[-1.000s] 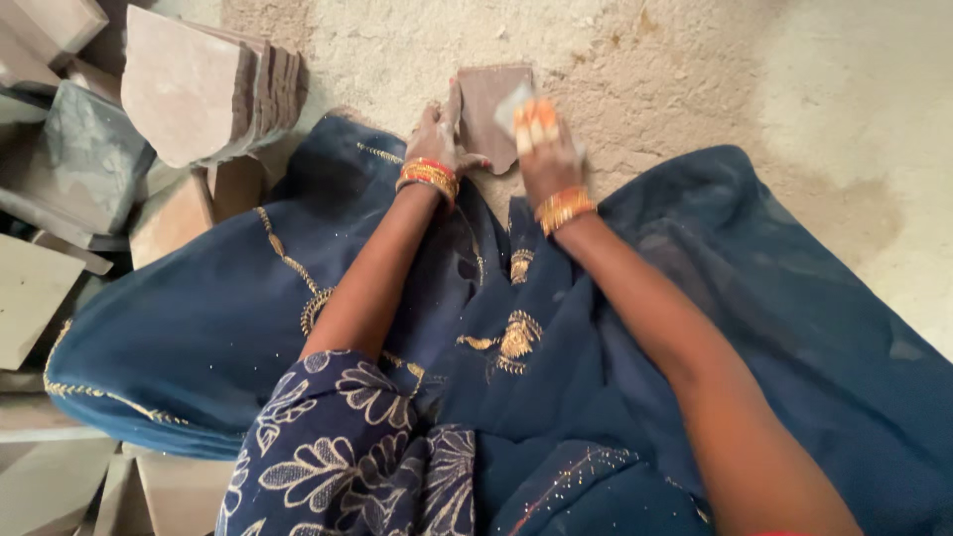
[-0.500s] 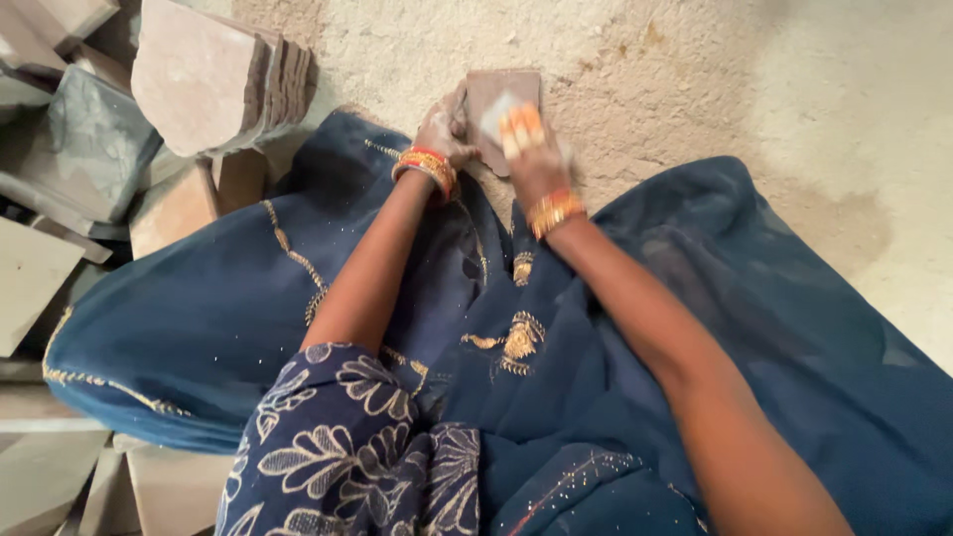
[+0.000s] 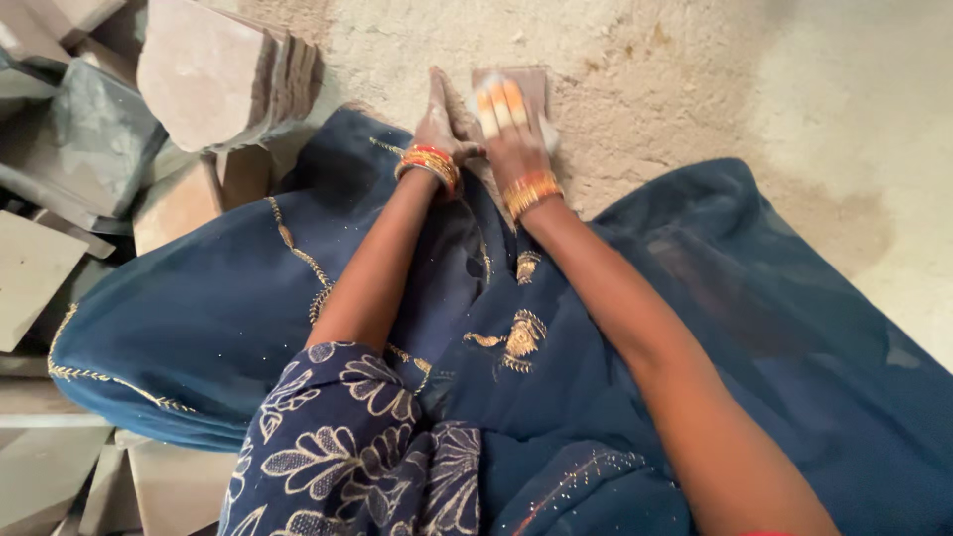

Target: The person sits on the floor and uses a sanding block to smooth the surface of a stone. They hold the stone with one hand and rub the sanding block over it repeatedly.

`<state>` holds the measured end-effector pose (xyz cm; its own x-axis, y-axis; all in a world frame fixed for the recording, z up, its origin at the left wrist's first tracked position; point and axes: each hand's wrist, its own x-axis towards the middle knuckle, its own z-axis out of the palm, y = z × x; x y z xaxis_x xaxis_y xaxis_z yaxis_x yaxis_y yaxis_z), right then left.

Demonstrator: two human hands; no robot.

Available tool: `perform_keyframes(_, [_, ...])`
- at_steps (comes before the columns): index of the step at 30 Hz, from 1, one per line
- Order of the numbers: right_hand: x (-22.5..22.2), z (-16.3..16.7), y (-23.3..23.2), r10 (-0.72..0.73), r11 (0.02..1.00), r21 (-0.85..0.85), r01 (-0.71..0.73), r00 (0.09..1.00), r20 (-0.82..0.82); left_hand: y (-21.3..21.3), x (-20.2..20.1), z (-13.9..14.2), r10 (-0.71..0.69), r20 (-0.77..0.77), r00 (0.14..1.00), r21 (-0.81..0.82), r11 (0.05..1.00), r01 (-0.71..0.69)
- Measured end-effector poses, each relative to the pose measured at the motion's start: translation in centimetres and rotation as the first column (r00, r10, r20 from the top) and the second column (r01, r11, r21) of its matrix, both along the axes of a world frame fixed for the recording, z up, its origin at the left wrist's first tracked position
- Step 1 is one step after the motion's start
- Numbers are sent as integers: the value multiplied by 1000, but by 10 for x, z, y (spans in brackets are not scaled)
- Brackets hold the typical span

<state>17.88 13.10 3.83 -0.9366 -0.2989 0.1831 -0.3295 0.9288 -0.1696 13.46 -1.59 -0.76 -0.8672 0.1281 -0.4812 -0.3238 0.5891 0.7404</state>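
Note:
A small flat brown stone tile [image 3: 531, 84] lies on the sandy ground beyond my knees. My right hand [image 3: 506, 124] presses flat on top of it, fingers stretched forward with orange bands on them, a white pad partly visible under the palm. My left hand [image 3: 440, 117] grips the tile's left edge, dusty and held upright beside the right hand. Both wrists wear red and gold bangles. Dark blue embroidered cloth [image 3: 248, 298] covers my lap below the hands.
A stack of thick stone slabs [image 3: 213, 74] stands at the upper left, with more grey and tan slabs [image 3: 69, 169] piled along the left edge. Pale sandy ground [image 3: 754, 89] stretches to the right and far side.
Both hands and the tile have slid away from me across the sand, then the right hand has come to lie flat over the tile.

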Motion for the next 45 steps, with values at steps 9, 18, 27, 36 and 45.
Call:
perform_keyframes(9, [-8,6,-2,38,999,-3,-38,999,23,0,1,-9,-27,-110,994,4,1000,28])
perform_keyframes(18, [-36,-1,-14,-48,993,114,35,992,114,0,-1,4,18,185,983,-37,999,-11])
perform_keyframes(27, [43,-9,24,42,999,14,-43,999,13,-6,8,-16,-99,-200,975,98,988,121])
perform_keyframes(36, [-41,0,9,-133,987,149,65,847,514,-9,-5,-14,47,122,991,485,869,-101])
perform_keyframes(45, [78,-11,75,273,957,40,-286,943,191,-8,-1,-20,29,-67,997,429,903,3])
